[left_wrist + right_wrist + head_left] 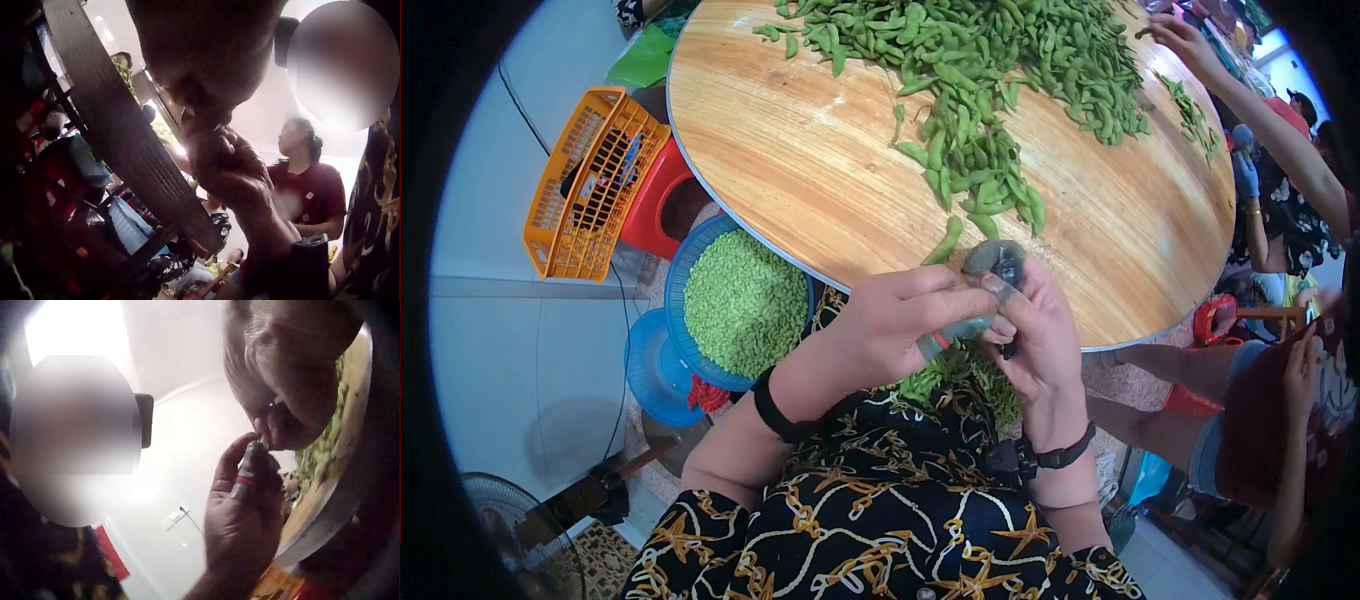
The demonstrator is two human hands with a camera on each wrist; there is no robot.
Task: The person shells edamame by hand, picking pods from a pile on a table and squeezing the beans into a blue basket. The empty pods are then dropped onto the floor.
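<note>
**Both hands pinched on one pod at the table's near edge**

Your left hand (897, 322) and right hand (1032, 332) meet fingertip to fingertip just below the near rim of the round wooden table (800, 180). Between them sits a pale green soybean pod (965, 327), held over your lap. Your left fingers are curled round it from one side. Your right thumb and fingers close on it from the other side, with almost no gap between the two hands.

A grey finger cover with a red band (245, 469) sits on one digit of your left hand. A darker grey cover (996, 262) caps the raised fingertips of your right hand. The wrist views show the pinch from below but are too dark to show the pod's shape.

A heap of green unshelled pods (1000, 70) spreads across the far half of the table, and one loose pod (947, 240) lies at the rim just above your hands. More green pods (965, 380) lie in your lap. To your left, a round blue plastic basket (683, 265) holds shelled green beans (745, 300), beside an orange plastic crate (590, 185). Another person's hand (1185, 38) reaches into the far side of the heap.
</note>
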